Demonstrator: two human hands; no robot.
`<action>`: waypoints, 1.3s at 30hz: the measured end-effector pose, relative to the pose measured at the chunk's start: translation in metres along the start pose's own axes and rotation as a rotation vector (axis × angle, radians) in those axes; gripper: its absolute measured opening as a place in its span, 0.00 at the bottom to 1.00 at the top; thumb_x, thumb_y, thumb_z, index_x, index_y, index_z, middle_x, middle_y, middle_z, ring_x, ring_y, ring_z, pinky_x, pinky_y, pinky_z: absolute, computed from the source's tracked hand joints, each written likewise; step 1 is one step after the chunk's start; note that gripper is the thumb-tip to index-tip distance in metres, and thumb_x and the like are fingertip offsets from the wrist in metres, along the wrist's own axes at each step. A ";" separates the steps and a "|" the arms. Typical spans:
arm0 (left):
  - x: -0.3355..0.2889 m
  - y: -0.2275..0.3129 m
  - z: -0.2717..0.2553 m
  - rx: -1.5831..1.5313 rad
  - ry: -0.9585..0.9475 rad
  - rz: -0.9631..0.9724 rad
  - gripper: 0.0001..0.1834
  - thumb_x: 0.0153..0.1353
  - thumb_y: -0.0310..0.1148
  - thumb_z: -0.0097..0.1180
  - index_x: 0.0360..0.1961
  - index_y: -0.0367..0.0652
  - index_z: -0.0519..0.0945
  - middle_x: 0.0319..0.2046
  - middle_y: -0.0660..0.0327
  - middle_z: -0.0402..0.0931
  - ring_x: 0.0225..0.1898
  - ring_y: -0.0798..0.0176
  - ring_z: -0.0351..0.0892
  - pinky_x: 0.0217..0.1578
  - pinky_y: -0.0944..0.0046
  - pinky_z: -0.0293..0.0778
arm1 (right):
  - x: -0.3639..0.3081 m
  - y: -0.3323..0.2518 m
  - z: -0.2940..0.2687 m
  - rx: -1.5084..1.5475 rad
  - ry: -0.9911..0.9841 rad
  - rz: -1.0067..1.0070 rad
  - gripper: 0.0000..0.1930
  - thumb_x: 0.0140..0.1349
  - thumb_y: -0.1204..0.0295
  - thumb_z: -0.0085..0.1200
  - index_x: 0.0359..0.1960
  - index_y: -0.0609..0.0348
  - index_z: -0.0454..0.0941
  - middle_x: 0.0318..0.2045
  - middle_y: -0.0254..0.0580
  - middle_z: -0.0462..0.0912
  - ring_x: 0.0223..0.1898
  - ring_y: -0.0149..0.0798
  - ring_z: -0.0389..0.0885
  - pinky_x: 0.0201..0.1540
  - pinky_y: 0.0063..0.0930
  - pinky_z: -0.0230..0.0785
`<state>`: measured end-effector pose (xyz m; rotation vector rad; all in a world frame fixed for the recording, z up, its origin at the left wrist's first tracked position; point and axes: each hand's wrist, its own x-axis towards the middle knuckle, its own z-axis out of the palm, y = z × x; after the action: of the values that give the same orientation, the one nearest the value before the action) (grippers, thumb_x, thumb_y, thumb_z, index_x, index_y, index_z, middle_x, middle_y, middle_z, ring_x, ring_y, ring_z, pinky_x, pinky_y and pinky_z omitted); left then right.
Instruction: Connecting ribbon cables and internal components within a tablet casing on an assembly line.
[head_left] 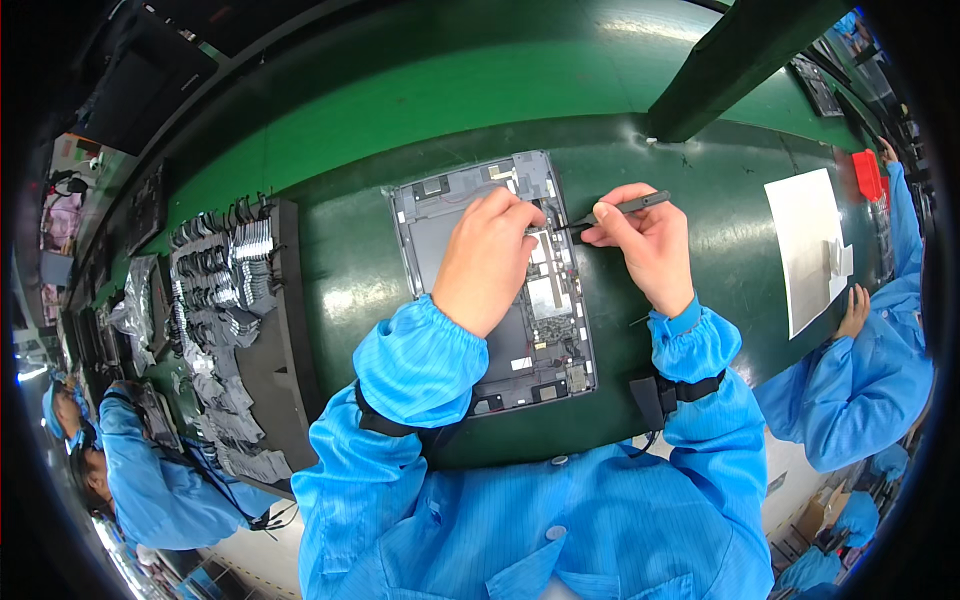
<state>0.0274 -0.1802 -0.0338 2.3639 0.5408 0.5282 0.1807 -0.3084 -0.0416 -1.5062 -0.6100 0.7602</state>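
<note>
From the head camera, I have the open tablet-like device [512,335] lying flat on the bench [350,235], its lower edge near my front and its inner parts exposed. My left hand [488,255] reaches over its upper middle, fingers bunched narrow at the parts along the right side; I cannot tell whether they pinch anything. My right hand [648,235] sits just outside the device's right edge, gripping a slim dark tool [642,203] between thumb and fingers, tip pointing in at that edge. To the left I get a strip of open bench before the dark tray [296,310], where silver and black parts [225,300] lie in rows. On the right there's wider room, up to a white sheet [800,250], with a co-worker's hand [852,312] just beside it and a red bin [866,176] farther off. A dark post [735,70] rises past the device's far right corner. The bench is dark green and glossy with reflected light; other blue-clad people [165,480] sit at left.
</note>
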 end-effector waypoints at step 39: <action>0.000 -0.002 0.002 -0.008 0.019 0.016 0.10 0.49 0.19 0.61 0.35 0.38 0.80 0.34 0.55 0.75 0.37 0.50 0.78 0.37 0.56 0.75 | 0.000 0.002 0.001 -0.088 -0.003 -0.082 0.06 0.63 0.77 0.56 0.37 0.69 0.75 0.30 0.44 0.82 0.31 0.34 0.85 0.33 0.22 0.79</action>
<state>0.0286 -0.1799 -0.0366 2.3599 0.5280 0.5592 0.1800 -0.3077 -0.0431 -1.5513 -0.7110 0.6796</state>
